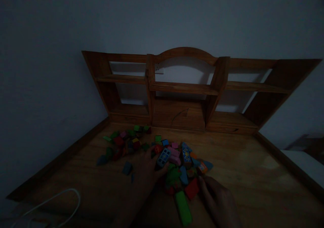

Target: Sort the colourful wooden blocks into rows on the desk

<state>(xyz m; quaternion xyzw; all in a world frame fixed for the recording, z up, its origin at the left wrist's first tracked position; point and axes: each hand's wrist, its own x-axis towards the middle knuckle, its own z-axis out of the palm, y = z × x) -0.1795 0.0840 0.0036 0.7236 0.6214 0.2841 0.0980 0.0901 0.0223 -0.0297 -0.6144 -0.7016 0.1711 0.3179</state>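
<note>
The scene is dim. My left hand (146,169) reaches into a pile of toy blocks, its fingers and thumb closed around a blue block with a window print (164,157). At the pile's right side is my right hand (219,198), fingers bent and tips together beside a red block (191,188); whatever they hold is hidden. Between the hands lie green blocks (173,174), a blue piece (183,175) and pink blocks (174,156). A long bright green block (183,208) rests nearest me. A blue patterned block (186,154) and an orange block (203,167) lie farther right.
More coloured blocks (119,141) are spread at the left on the wooden tabletop (248,167). A dark blue block (127,168) lies left of my left hand. Along the back stands a wooden shelf unit (183,88) against the wall. A white cable (76,191) loops at the lower left.
</note>
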